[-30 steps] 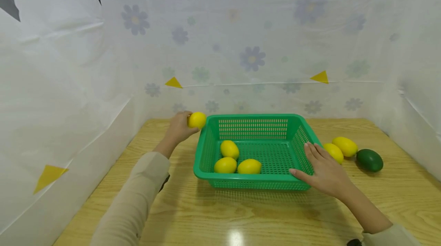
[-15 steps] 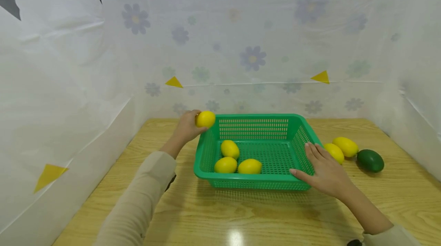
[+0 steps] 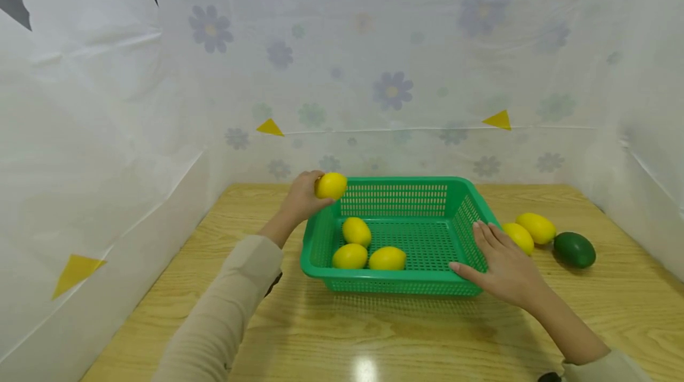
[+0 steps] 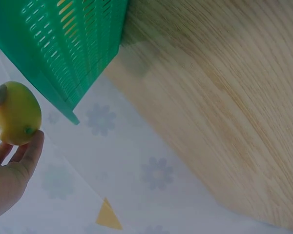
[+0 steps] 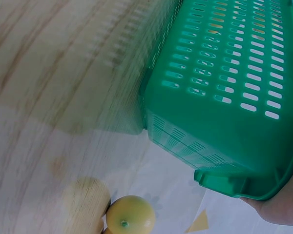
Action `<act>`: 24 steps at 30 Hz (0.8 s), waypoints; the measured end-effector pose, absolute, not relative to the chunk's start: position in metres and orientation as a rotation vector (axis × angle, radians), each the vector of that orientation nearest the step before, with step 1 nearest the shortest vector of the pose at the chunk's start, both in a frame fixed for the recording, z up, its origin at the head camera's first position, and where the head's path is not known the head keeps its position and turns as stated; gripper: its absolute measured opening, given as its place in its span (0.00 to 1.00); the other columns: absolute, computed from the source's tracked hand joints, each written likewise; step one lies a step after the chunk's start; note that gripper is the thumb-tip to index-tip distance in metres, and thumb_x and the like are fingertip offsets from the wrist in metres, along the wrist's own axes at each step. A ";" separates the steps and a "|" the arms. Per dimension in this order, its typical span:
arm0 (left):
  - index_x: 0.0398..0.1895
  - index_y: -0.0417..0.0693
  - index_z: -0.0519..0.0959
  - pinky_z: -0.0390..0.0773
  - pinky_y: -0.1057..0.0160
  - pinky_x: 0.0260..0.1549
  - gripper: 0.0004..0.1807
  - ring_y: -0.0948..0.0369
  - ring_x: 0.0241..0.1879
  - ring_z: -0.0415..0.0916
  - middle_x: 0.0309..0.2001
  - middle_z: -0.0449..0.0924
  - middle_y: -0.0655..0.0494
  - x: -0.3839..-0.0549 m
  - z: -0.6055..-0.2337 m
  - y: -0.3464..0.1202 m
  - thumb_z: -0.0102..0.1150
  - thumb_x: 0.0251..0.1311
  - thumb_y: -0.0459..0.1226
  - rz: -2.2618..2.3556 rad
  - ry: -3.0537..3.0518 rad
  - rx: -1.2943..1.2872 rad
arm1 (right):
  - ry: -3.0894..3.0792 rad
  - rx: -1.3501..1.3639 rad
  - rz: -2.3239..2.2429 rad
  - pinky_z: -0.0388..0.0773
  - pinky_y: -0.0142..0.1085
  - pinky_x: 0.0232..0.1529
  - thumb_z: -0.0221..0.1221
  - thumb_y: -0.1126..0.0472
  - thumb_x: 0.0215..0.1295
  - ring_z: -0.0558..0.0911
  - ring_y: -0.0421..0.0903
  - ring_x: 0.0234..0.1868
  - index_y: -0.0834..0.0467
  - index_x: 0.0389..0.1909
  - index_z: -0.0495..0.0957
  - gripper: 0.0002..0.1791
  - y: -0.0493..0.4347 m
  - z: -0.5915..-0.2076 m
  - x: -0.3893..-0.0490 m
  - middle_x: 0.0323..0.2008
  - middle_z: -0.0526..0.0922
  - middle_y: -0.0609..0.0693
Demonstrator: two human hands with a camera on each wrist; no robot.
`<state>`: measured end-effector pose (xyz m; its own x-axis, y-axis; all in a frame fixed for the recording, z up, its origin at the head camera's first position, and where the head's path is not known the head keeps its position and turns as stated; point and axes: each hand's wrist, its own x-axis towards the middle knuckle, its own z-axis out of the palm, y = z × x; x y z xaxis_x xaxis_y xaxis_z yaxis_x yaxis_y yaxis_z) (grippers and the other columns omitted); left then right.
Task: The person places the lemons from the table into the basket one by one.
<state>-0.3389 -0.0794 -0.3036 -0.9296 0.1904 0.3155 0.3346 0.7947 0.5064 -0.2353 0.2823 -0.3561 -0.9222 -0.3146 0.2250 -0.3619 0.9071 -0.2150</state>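
My left hand (image 3: pixel 306 196) pinches a yellow lemon (image 3: pixel 331 186) between thumb and fingers, over the far left corner of a green plastic basket (image 3: pixel 385 274). In the left wrist view the held lemon (image 4: pixel 17 113) is beside the basket's rim (image 4: pixel 53 100). Inside the basket, toward its left front, lie three more lemons (image 3: pixel 388 258). My right hand (image 3: pixel 504 266) rests on the basket's right rim with straight fingers, its thumb over the front corner. The right wrist view shows the basket's slotted wall (image 5: pixel 224 73) and part of that hand (image 5: pixel 283 204).
On the wooden table (image 3: pixel 342 334), right of the basket, are two lemons (image 3: pixel 535 228), one partly behind my right hand, and a dark green avocado-shaped fruit (image 3: pixel 574 249). White flower-printed sheeting (image 3: pixel 352 61) encloses the table at the back and sides.
My left hand has moved right with the lemon, from outside the basket's left edge to over its far left corner. The right hand and the basket have stayed put.
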 end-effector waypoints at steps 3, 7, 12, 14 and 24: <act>0.60 0.35 0.68 0.76 0.51 0.50 0.32 0.48 0.51 0.71 0.54 0.72 0.39 -0.338 -0.304 -0.076 0.66 0.52 0.39 -0.826 -2.728 -0.433 | -2.885 0.519 0.377 0.51 0.62 0.64 0.51 0.35 0.61 0.49 0.69 0.69 0.73 0.68 0.46 0.53 0.282 -0.356 -0.235 0.68 0.49 0.72; 0.58 0.35 0.69 0.76 0.51 0.49 0.31 0.48 0.51 0.72 0.54 0.73 0.39 -0.338 -0.304 -0.071 0.66 0.52 0.38 -0.815 -2.711 -0.472 | -2.885 0.523 0.376 0.51 0.62 0.64 0.51 0.35 0.61 0.50 0.69 0.69 0.73 0.68 0.47 0.53 0.282 -0.355 -0.235 0.68 0.50 0.73; 0.58 0.36 0.70 0.77 0.53 0.49 0.31 0.49 0.50 0.72 0.54 0.73 0.41 -0.337 -0.308 -0.064 0.67 0.51 0.38 -0.804 -2.714 -0.488 | -2.889 0.525 0.376 0.51 0.62 0.64 0.51 0.35 0.61 0.50 0.69 0.69 0.73 0.68 0.47 0.53 0.281 -0.354 -0.234 0.68 0.50 0.73; 0.58 0.36 0.70 0.77 0.53 0.48 0.31 0.49 0.50 0.73 0.53 0.73 0.41 -0.337 -0.309 -0.061 0.67 0.51 0.38 -0.808 -2.716 -0.499 | -2.890 0.525 0.375 0.51 0.62 0.64 0.51 0.35 0.61 0.50 0.69 0.69 0.73 0.68 0.47 0.53 0.281 -0.355 -0.234 0.68 0.50 0.73; 0.59 0.37 0.69 0.77 0.54 0.48 0.31 0.50 0.53 0.71 0.56 0.72 0.42 -0.335 -0.314 -0.048 0.67 0.52 0.37 -0.836 -2.732 -0.590 | -2.886 0.525 0.382 0.51 0.62 0.64 0.51 0.35 0.61 0.49 0.69 0.69 0.73 0.68 0.46 0.53 0.282 -0.355 -0.235 0.68 0.49 0.72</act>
<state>-0.3345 -0.0484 -0.3136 -0.8942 0.3105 0.3226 0.4378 0.7571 0.4849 -0.2347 0.2817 -0.3549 -0.9206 -0.3200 0.2238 -0.3672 0.9043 -0.2176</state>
